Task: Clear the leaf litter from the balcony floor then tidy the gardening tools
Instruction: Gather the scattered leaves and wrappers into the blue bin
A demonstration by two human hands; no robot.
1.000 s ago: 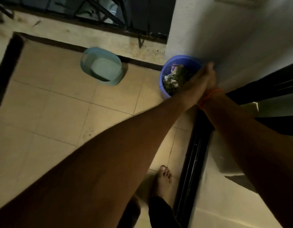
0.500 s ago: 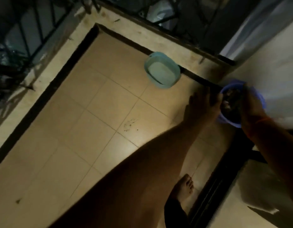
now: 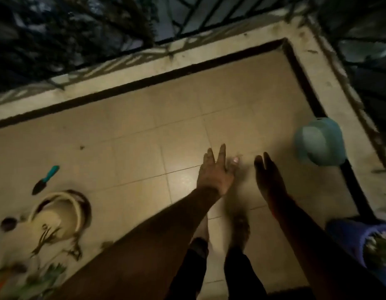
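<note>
While I hold the left hand (image 3: 216, 172) and right hand (image 3: 266, 173) spread and empty above mid-floor, leaf litter (image 3: 34, 280) and trowel (image 3: 45, 180) lie along the floor's (image 3: 133, 137) left edge, awaiting collection.

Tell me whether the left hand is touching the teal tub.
Apart. The head view shows the left hand open over bare tile, with the right hand and more floor between it and the teal tub.

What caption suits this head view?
Empty hands, left and right, above the balcony floor; trowel and leaves remain.
</note>
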